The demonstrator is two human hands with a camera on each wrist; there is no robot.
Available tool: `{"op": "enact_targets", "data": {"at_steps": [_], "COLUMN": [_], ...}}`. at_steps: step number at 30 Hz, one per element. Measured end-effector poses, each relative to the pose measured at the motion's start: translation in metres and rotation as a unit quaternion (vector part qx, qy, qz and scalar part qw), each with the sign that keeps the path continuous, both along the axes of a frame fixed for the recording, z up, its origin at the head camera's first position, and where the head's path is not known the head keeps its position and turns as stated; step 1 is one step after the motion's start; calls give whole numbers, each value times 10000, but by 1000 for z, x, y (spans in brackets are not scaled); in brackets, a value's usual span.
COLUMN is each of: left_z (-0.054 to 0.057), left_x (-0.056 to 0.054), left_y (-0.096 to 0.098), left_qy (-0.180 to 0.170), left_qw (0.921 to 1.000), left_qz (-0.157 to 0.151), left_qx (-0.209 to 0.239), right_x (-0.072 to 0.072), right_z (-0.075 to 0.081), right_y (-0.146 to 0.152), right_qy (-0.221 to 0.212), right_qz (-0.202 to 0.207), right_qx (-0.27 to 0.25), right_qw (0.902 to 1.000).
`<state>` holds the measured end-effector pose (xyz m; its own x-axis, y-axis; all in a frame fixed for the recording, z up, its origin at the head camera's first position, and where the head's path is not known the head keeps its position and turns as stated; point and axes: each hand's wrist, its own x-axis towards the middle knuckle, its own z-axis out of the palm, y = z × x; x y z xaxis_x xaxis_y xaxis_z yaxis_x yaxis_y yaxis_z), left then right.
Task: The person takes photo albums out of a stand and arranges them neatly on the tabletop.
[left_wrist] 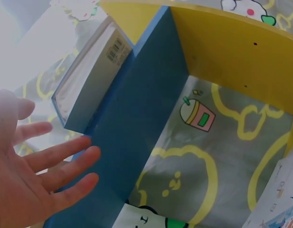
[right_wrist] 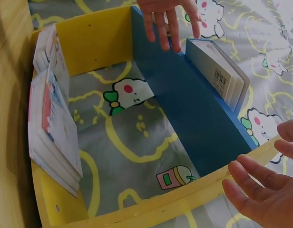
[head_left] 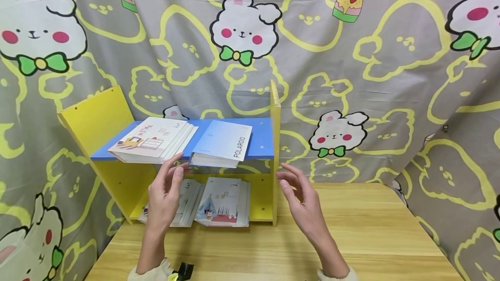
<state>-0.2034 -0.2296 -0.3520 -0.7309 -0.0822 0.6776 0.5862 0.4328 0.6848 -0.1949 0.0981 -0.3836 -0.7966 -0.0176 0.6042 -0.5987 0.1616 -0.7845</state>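
The blue-and-white POLAROID book (head_left: 220,140) lies cover up near the middle of the head view, on the blue shelf board (head_left: 262,140) of a yellow unit. Your left hand (head_left: 163,194), left of centre, has its fingers spread, holding nothing, with the fingertips near the book's lower left corner; you cannot be sure from these views whether they touch it. Your right hand (head_left: 304,198), right of centre, is also unclosed and holding nothing, its loosely bent fingers beside the yellow side panel (head_left: 275,155); contact there cannot be told either.

Your likeliest trouble is a fall. The POLAROID book juts past the board's front edge, so a knock from your left fingertips could tip it toward you, onto the picture-cover books (head_left: 222,203) below. The illustrated book (head_left: 152,138) at its left overhangs too, and a brush of your left hand could swing it. If your right hand bumps the side panel, the unit might shift and unsettle both.

The POLAROID book's page edges face you; its title stands by the right edge, reading upward. Its long axis seems to run left to right along the board, slightly slanted, though foreshortening makes that uncertain.
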Motion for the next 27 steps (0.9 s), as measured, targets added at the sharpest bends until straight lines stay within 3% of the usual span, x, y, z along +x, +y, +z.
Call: {"op": "enact_targets", "data": {"at_steps": [27], "left_z": [16], "left_x": [-10], "left_y": [5], "left_qy": [-711], "left_qw": [9963], "left_qz": [-475], "left_qx": [-80], "right_x": [-18], "right_z": [19], "right_y": [-29], "right_qy": [-393], "right_qz": [982], "right_qx": [-352], "right_qw": [9938]}}
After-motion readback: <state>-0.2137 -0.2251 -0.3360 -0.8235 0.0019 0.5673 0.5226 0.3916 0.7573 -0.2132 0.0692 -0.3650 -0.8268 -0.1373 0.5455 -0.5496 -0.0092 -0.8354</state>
